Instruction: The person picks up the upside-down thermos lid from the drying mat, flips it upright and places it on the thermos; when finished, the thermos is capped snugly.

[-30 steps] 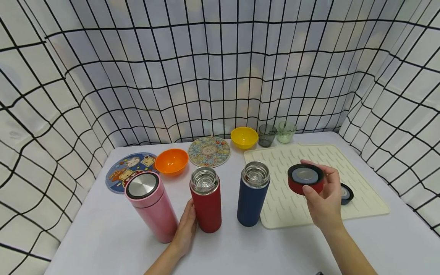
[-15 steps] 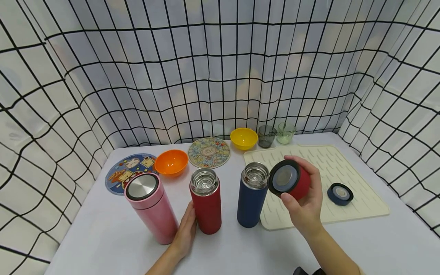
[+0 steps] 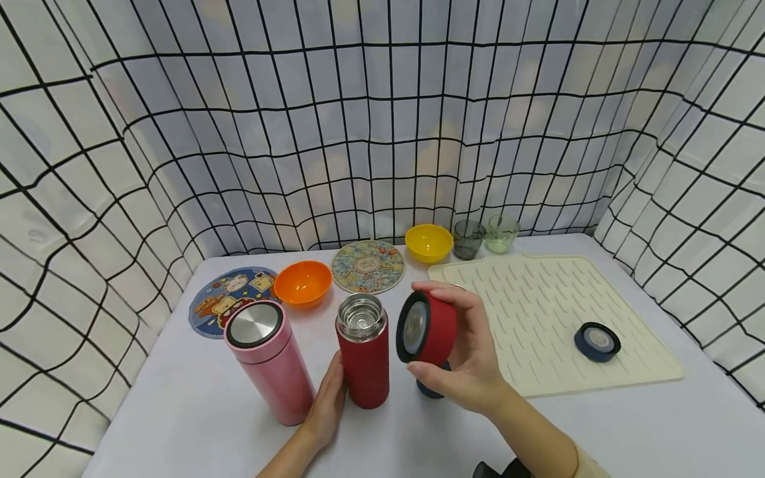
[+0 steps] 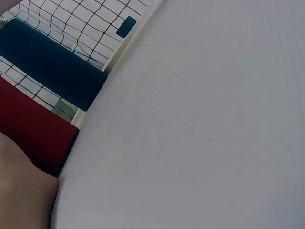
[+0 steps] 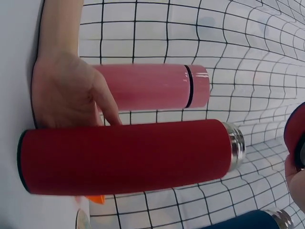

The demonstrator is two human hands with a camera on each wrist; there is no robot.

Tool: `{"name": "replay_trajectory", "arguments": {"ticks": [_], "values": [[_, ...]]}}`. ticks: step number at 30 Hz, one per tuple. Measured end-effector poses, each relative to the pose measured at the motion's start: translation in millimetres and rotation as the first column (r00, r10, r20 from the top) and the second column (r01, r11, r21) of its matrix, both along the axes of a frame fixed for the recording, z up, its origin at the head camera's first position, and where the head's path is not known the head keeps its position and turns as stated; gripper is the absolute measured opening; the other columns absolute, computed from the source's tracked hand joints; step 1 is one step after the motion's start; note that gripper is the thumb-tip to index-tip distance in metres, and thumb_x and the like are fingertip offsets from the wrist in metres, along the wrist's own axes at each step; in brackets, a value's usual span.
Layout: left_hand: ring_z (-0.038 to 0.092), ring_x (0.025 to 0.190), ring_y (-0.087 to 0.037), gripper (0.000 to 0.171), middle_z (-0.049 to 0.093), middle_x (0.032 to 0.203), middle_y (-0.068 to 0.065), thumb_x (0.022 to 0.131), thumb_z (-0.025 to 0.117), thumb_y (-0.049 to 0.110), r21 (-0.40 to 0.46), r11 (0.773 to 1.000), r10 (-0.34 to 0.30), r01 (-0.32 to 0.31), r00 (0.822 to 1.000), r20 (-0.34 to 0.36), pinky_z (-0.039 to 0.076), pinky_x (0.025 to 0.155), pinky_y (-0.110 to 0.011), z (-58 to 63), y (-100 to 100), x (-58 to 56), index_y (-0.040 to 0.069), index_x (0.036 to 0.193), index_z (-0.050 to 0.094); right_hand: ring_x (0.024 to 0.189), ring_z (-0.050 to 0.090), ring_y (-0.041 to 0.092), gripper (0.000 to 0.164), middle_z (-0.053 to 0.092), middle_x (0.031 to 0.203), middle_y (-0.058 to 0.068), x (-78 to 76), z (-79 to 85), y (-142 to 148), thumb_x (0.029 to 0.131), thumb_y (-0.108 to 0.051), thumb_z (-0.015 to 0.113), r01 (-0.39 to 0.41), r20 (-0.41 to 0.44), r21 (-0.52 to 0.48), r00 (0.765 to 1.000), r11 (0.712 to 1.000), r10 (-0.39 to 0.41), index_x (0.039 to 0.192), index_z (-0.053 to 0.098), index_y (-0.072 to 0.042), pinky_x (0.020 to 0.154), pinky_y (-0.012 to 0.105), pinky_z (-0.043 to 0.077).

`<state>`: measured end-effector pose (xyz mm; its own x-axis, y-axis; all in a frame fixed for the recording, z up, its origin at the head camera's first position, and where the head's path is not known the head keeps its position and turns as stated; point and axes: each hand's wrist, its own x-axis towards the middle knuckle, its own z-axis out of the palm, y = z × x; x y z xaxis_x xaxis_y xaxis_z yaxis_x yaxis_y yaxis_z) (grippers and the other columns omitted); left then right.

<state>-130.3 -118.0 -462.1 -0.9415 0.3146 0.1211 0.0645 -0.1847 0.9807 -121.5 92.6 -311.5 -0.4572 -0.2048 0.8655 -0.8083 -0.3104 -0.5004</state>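
Observation:
My right hand (image 3: 478, 355) grips a red, black-rimmed screw lid (image 3: 441, 326), turned on its side with its grey underside facing left. It is in the air, just right of an uncapped red thermos (image 3: 366, 372) with a steel mouth and strainer. My left hand (image 3: 325, 405) rests low against the left side of this upright thermos; the right wrist view shows the thumb against it, the other fingers hidden behind. A lidded pink thermos (image 3: 279, 378) stands left of that hand. Behind my right hand a blue thermos (image 3: 430, 388) is mostly hidden; its steel mouth (image 5: 281, 218) shows uncapped in the right wrist view.
A navy lid (image 3: 597, 342) lies underside up on a cream drying mat (image 3: 538, 285). Farther back are an orange bowl (image 3: 303, 284), a yellow bowl (image 3: 428, 243), two small glasses (image 3: 502, 234) and two round patterned mats (image 3: 367, 265). White walls with black grid netting (image 3: 382, 133) enclose the table.
My right hand has brought the red lid leftward from over the mat to beside the red thermos, tipping it onto its side. My left hand has stayed at the red thermos.

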Motion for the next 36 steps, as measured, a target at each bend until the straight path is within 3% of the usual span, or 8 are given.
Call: {"name": "replay_trajectory", "arguments": {"ticks": [5,12,19,23,27,30,36], "values": [[-0.001,0.135,-0.034,0.055,0.004,0.148,-0.022,0.1,0.017,0.029,0.009,1.0,-0.007,0.007,1.0,-0.008,-0.006,0.106,-0.053,-0.3,0,-2.3,-0.004,0.143,0.005,0.114,0.04,0.03,0.062,0.041,0.124,0.022,-7.1,-2.6,-15,0.081,-0.018,0.07,0.054,-0.046,0.094,0.998,0.994,-0.05,0.128,0.039,0.009,0.091,0.032,0.045],[-0.001,0.135,-0.034,0.057,0.003,0.149,-0.02,0.1,0.017,0.032,-0.014,1.0,-0.013,0.014,1.0,0.014,-0.005,0.107,-0.052,2.1,-1,-2.7,-0.001,0.144,0.003,0.111,0.042,0.031,0.061,0.04,0.122,0.026,-19.8,-3.0,-33,0.082,-0.019,0.068,0.176,-0.114,0.115,0.98,0.978,-0.163,0.131,0.041,0.006,0.085,0.028,0.046],[-0.006,0.135,-0.034,0.058,-0.002,0.149,-0.022,0.1,0.018,0.028,0.004,0.999,-0.044,0.044,0.999,0.011,-0.007,0.106,-0.051,3.4,-2,-2.0,-0.004,0.143,-0.001,0.109,0.047,0.029,0.063,0.046,0.124,0.018,-28.3,-1.4,-45,0.071,-0.007,0.075,0.364,-0.196,0.176,0.923,0.914,-0.33,0.126,0.045,0.003,0.084,0.033,0.048],[0.011,0.134,-0.021,0.055,0.011,0.148,-0.02,0.098,0.022,0.027,-0.008,0.999,-0.031,0.031,0.999,-0.008,0.0,0.108,-0.051,1.3,-1,-2.7,0.001,0.144,0.008,0.109,0.046,0.028,0.064,0.048,0.124,0.017,-30.9,-0.2,-46,0.071,-0.009,0.075,0.36,-0.173,0.175,0.928,0.917,-0.331,0.125,0.043,0.004,0.084,0.031,0.048],[0.027,0.125,-0.008,0.05,0.026,0.141,-0.016,0.097,0.026,0.024,-0.043,0.999,-0.002,0.0,0.999,-0.053,0.017,0.107,-0.033,-1.8,0,-3.3,0.004,0.143,0.017,0.11,0.042,0.03,0.055,0.049,0.123,0.017,-34.0,1.5,-45,0.078,-0.019,0.069,0.329,-0.157,0.154,0.939,0.932,-0.305,0.124,0.049,0.002,0.081,0.031,0.049],[0.032,0.124,-0.01,0.049,0.033,0.137,-0.012,0.097,0.028,0.023,-0.064,0.998,0.014,-0.019,0.996,-0.085,0.026,0.101,-0.021,-3.6,-1,-4.3,0.007,0.142,0.02,0.112,0.04,0.03,0.053,0.049,0.124,0.016,-36.8,0.2,-47,0.077,-0.015,0.07,0.306,-0.136,0.161,0.949,0.938,-0.286,0.124,0.052,0.0,0.079,0.032,0.051],[0.036,0.121,-0.015,0.048,0.036,0.134,-0.011,0.095,0.032,0.018,-0.082,0.997,-0.006,-0.003,0.994,-0.109,0.031,0.099,-0.023,-5.7,-4,-5.1,0.009,0.142,0.022,0.115,0.039,0.028,0.061,0.05,0.124,0.013,-39.1,-6.6,-53,0.067,-0.003,0.075,0.293,-0.043,0.218,0.956,0.931,-0.291,0.123,0.052,-0.001,0.081,0.034,0.05]]}}
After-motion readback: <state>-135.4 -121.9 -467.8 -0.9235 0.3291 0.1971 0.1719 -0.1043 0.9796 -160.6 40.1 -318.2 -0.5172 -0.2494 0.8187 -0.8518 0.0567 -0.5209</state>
